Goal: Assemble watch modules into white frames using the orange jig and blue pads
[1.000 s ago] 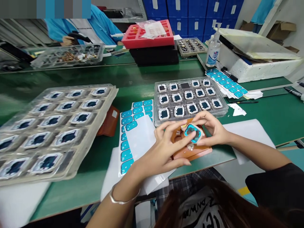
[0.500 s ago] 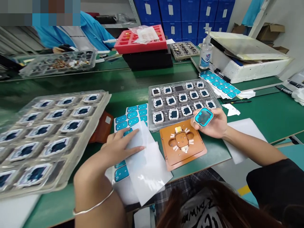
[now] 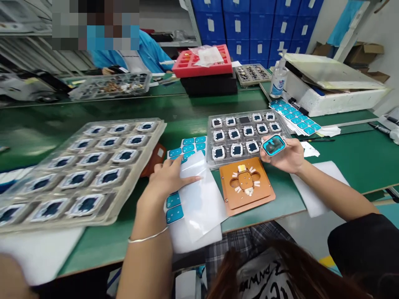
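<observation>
My right hand (image 3: pixel 291 160) grips a rounded-square watch case (image 3: pixel 274 145) by its edges, its blue-rimmed dark face tilted toward me. It hangs over the front right part of a clear tray (image 3: pixel 226 162) of similar square parts. My left hand (image 3: pixel 165 179) lies with fingers apart on a sheet of blue stickers (image 3: pixel 174 214), the thumb stretched over a translucent film sheet (image 3: pixel 202 207) that covers part of it. Between my hands, on the bench, sits an orange-brown fixture (image 3: pixel 230 199) with a square recess and white pads around it.
At left, a large tray (image 3: pixel 106 216) of square parts stands raised and slanted. More blue sticker sheets (image 3: pixel 297 118), a pump bottle (image 3: pixel 278 81) and a white foam box (image 3: pixel 339 99) are at the back right. Across the bench sits a person in blue (image 3: pixel 152 50) behind a red tray (image 3: pixel 202 69).
The view has shifted, so the bench things appear farther right. My left hand has slid slightly toward the upper sticker rows. The watch case remains in my right hand, tilted a little differently.
</observation>
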{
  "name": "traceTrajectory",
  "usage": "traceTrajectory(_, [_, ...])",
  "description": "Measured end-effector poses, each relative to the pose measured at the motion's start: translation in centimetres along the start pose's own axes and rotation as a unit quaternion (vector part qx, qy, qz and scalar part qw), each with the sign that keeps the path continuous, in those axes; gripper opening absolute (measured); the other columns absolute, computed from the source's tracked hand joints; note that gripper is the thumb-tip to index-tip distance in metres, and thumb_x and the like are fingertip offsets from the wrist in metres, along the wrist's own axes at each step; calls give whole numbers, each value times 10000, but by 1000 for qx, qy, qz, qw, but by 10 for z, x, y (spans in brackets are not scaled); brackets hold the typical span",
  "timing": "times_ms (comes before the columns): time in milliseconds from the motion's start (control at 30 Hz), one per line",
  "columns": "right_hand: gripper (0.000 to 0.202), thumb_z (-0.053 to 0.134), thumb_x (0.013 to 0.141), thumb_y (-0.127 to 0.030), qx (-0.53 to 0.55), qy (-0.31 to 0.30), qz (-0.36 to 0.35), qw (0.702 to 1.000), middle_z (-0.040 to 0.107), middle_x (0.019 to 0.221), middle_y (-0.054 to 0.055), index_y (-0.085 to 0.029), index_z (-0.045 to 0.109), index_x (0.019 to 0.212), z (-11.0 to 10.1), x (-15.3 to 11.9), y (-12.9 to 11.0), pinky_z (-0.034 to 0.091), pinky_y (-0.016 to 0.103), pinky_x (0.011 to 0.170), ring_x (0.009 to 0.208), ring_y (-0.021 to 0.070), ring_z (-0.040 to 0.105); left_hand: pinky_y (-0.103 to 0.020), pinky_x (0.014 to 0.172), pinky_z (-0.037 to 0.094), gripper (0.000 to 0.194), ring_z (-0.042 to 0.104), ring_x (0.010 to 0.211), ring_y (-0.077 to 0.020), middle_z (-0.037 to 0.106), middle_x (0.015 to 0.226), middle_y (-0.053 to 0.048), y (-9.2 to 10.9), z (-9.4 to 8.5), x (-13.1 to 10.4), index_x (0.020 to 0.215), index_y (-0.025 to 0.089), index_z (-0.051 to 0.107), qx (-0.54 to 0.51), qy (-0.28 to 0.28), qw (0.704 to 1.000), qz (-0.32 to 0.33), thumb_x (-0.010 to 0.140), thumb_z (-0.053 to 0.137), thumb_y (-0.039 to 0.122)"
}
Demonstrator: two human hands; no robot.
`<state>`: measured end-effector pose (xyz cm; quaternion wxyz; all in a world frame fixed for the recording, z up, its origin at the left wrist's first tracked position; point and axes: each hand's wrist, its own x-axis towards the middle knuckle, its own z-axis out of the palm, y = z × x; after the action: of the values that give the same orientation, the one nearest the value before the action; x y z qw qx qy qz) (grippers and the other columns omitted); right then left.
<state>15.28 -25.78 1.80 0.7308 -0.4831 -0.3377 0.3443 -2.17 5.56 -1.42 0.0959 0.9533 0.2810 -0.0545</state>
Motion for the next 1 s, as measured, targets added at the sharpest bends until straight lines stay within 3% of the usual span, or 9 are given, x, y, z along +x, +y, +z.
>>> traceTrajectory(67, [473,504,789,-509,-220,17,-31,975,705,907,68,-212,662,1123,-9,19,-6,481,314,604,722,186,626,-602,1000,417,978,421,1311,-515,454,1437,-276,8,-4,0,1439,93,402,-36,22,999,-14,651,758,549])
traceTrajectory(167, [468,566,810,-430,-520,55,-71,850,717,1043,84,-205,648,1212,-23,63,-13,515,353,713,785,201,638,-492,1034,436,900,507,1278,-419,516,1402,-224,16,-8,-3,1402,110,442,-92,71,993,-4,629,815,380])
traceTrajectory(233, [422,626,782,-336,-587,76,-88,801,726,1042,113,-173,687,1166,-29,95,-16,500,427,825,852,251,640,-441,1018,461,886,552,1243,-369,551,1372,-192,19,-11,-6,1403,125,431,-116,106,987,9,634,822,325])
traceTrajectory(400, [225,638,751,-193,-648,87,-135,745,739,993,178,-137,758,934,-16,134,-20,450,554,894,1011,376,606,-432,1016,466,906,590,1183,-319,615,1254,-150,28,-17,-13,1417,122,376,-172,212,961,52,645,831,253])
traceTrajectory(500, [239,563,835,-195,-653,64,-210,725,704,1170,142,-165,742,990,22,118,-25,415,545,965,1117,337,574,-440,1028,455,890,579,1181,-292,612,1222,-119,39,-19,-20,1437,162,338,-194,278,936,94,677,798,189])
traceTrajectory(567, [251,579,858,-257,-643,3,-281,712,688,1232,57,-228,722,1063,55,97,-27,413,491,992,1136,281,567,-422,983,487,829,597,1125,-264,613,1187,-100,49,-20,-31,1448,193,323,-202,348,903,149,736,748,172])
traceTrajectory(633, [290,618,855,-315,-616,-89,-407,669,693,1223,54,-230,701,1119,86,75,-27,438,479,934,1102,285,564,-392,929,520,735,609,1061,-232,608,1157,-91,61,-22,-48,1466,211,299,-198,421,861,207,827,662,175])
traceTrajectory(700, [262,616,863,-272,-605,-101,-474,631,731,1129,55,-206,700,1103,107,55,-26,450,454,869,1033,279,578,-365,914,534,659,604,1059,-212,590,1168,-95,73,-24,-70,1490,223,263,-181,474,829,236,904,560,163])
traceTrajectory(1000, [221,611,832,-185,-585,-80,-515,622,757,1043,35,-198,708,1029,136,2,-32,447,436,868,1033,275,605,-279,835,577,701,609,1051,-186,544,1136,-116,94,-20,-141,1546,236,161,16,640,736,222,936,419,5])
